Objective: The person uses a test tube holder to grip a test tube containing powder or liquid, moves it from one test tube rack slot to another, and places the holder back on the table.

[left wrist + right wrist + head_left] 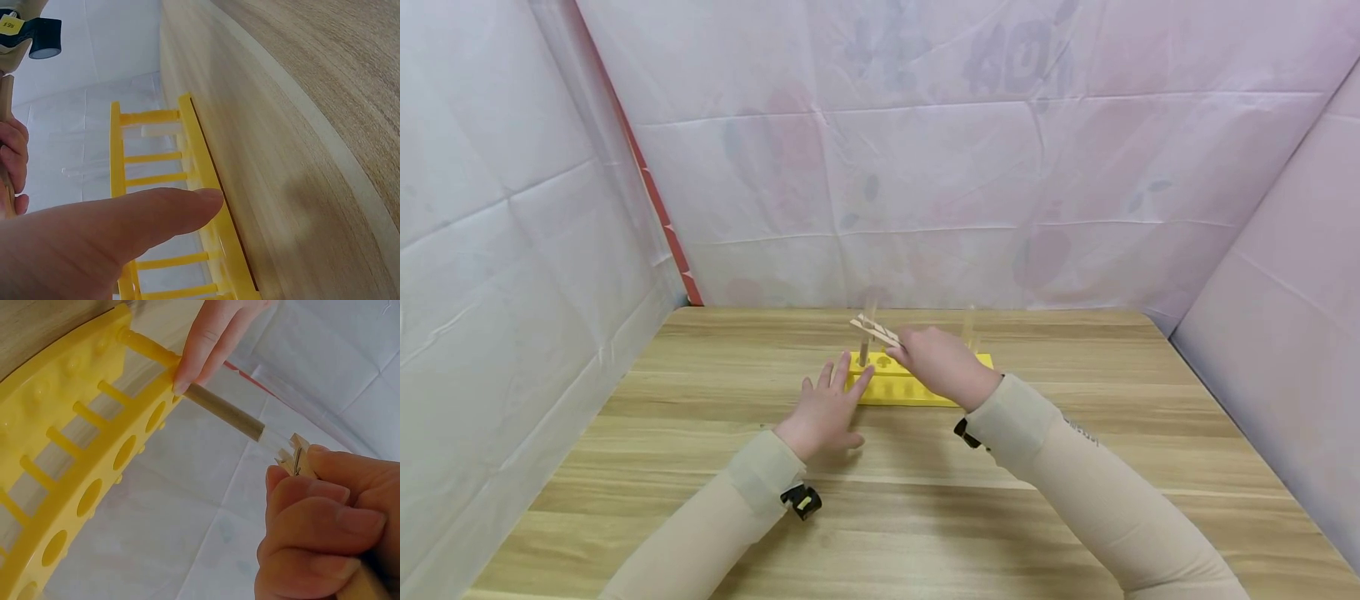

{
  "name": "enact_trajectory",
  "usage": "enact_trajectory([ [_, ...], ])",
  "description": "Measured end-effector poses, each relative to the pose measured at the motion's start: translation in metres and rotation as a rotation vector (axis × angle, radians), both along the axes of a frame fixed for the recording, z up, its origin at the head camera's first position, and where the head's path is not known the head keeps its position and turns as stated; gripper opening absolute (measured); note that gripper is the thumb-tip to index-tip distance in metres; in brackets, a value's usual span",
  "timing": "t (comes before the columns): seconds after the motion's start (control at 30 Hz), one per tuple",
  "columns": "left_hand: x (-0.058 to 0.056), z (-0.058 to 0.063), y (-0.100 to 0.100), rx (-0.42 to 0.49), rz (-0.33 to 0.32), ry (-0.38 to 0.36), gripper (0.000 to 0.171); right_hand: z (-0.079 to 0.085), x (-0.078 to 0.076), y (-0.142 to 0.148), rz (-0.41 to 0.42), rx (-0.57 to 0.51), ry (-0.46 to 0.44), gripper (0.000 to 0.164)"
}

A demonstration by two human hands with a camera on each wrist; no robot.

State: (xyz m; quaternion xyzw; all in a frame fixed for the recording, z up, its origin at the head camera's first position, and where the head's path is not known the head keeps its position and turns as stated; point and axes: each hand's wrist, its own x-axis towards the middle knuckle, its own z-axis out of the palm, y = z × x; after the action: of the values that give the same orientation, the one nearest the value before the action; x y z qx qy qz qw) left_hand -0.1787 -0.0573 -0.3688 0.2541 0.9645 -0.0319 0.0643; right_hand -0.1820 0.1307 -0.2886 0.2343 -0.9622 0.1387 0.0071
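While the tube (234, 417) stands upright leftmost in the yellow rack (910, 400), my right hand (943, 362) grips a clamp (889, 337) at the tube's upper part; my left hand (823, 412), fingers spread against the rack, is nearer the tube's foot.

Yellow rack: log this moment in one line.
left hand: touches yellow rack | right hand: grips wooden clamp | test tube: clamp at clear upper part, brown lower part at rack's end
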Motion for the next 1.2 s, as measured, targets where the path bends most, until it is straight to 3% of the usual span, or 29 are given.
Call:
enact_trajectory([
  [0.57,-0.0014,-0.0061,-0.0006,-0.01,-0.003,0.013,0.102,-0.0063,-0.0009,-0.0005,0.007,-0.014,0.0,0.026],
  [1.2,0.0005,-0.0026,-0.0003,-0.002,0.0,0.006,0.102,-0.0092,-0.001,-0.0026,-0.015,-0.003,-0.026,0.027],
])
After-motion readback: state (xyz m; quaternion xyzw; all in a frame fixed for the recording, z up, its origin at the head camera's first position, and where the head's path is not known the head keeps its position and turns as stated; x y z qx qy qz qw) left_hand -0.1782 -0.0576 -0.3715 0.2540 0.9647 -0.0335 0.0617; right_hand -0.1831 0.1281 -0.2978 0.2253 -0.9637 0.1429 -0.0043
